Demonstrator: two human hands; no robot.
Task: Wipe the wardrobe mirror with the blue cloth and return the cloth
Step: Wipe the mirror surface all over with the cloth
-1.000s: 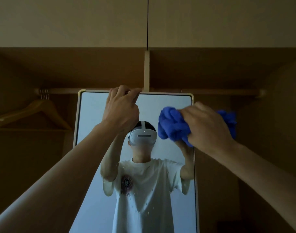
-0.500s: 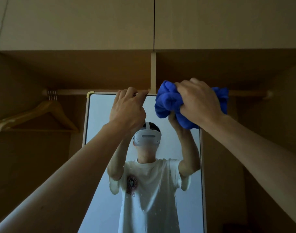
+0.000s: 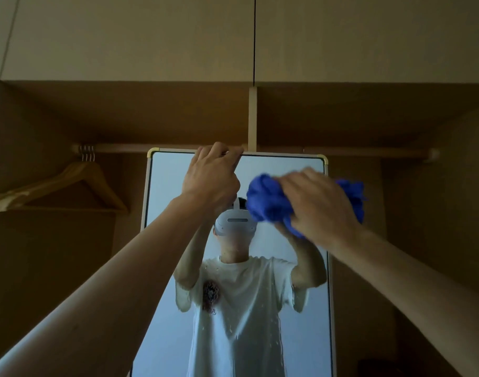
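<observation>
A tall framed mirror (image 3: 173,186) stands upright inside the open wardrobe, with water droplets on its lower glass. My left hand (image 3: 212,178) grips the mirror's top edge, fingers curled over the frame. My right hand (image 3: 320,208) holds a bunched blue cloth (image 3: 268,200) against the upper right part of the glass; the hand is motion-blurred. Part of the cloth sticks out past the mirror's right edge. The glass reflects a person in a white T-shirt with both arms raised.
A wooden hanging rail (image 3: 129,148) runs behind the mirror's top. Wooden hangers (image 3: 69,183) hang at the left end. A vertical divider (image 3: 252,118) splits the wardrobe above the mirror. Closed upper cabinet doors (image 3: 151,36) sit overhead. Dark wardrobe space lies on both sides.
My right hand with the cloth went up to the mirror's top right corner, then came back down onto the upper right glass. My left hand kept its hold on the top edge.
</observation>
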